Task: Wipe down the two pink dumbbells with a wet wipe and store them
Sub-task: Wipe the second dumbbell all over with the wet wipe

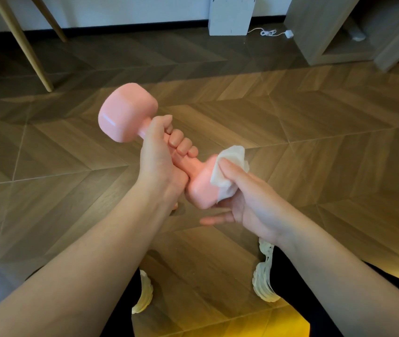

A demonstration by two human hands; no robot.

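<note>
One glossy pink dumbbell (126,113) with blocky, rounded heads is in the head view, held in the air above a brown wooden floor (315,117) laid in a herringbone pattern. It slants from the upper left down to the lower right. The left hand (159,152) has its grip clamped round the narrow handle, fingers curled over the top and knuckles facing the camera, so most of the handle is hidden. The far head juts out free above this hand. The near head sits against the right hand (247,198), whose grip is closed on a crumpled white wet wipe (230,166): the thumb presses the wipe onto the head's upper side while the other fingers lie under it, one of them stretched out straight to the left. A small pink patch shows just below the left wrist, too hidden to identify. Both forearms are bare. Below them are two cream-coloured shoes (264,276) and black trouser legs (303,300), feet set apart on the floor. Along the far wall stand slanting light wooden furniture legs (27,49) at the left, a white box (230,15) near the middle with a white cable (269,32) lying beside it, and a pale wooden shelf unit (315,40) at the right.
</note>
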